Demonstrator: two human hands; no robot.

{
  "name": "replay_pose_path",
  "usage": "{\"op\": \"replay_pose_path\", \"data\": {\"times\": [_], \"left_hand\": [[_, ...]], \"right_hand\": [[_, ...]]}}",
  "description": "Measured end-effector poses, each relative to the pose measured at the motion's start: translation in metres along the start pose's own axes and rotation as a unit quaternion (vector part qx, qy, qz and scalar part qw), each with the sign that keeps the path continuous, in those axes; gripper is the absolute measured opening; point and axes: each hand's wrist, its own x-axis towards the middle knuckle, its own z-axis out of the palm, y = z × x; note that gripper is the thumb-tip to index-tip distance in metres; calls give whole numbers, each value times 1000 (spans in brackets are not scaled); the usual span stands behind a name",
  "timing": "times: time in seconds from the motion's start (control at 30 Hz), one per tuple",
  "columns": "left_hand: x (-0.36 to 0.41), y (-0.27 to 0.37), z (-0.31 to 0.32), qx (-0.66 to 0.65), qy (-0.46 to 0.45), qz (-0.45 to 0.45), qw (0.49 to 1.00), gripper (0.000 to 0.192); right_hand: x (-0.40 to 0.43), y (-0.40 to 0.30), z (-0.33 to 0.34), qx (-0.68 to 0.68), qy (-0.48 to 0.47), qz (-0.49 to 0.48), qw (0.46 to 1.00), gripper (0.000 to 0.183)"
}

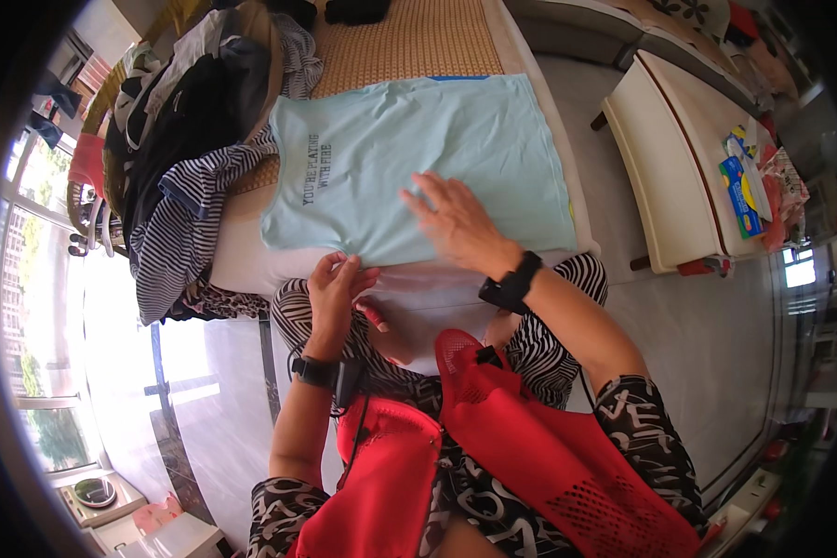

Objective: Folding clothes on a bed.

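A light blue sleeveless top (390,139) lies spread flat before me, its neck end to the left, with dark lettering on the chest. At its near edge, by the armhole, my left hand (335,282) pinches the fabric between thumb and fingertips. My right hand (460,220) is over the middle of the top, holding nothing, fingers spread and slightly blurred. Whether its palm touches the cloth is hard to tell. Some wrinkles run across the top. Slivers of blue and yellow show at its far and right edges.
Beneath the top are a woven mat (404,42) and a pale cover (244,244). To the left, a clothes pile (209,97) includes a striped garment (181,230) hanging over the edge. A cream stool (669,167) at right bears a blue-green box (741,195) and plastic bags (785,188).
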Motion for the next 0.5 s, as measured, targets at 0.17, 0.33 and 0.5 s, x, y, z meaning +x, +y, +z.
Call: {"op": "replay_pose_path", "data": {"times": [0.17,0.33,0.5], "left_hand": [[-3,2,-15,-29,-6,-41,999,17],[1,41,-37,182,-13,36,983,27],[53,85,-39,404,-29,287,868,31]], "right_hand": [[-14,14,10,16,-50,26,998,57],[-50,73,-26,-47,-115,88,988,64],[-53,134,-48,-100,-142,195,965,61]]}}
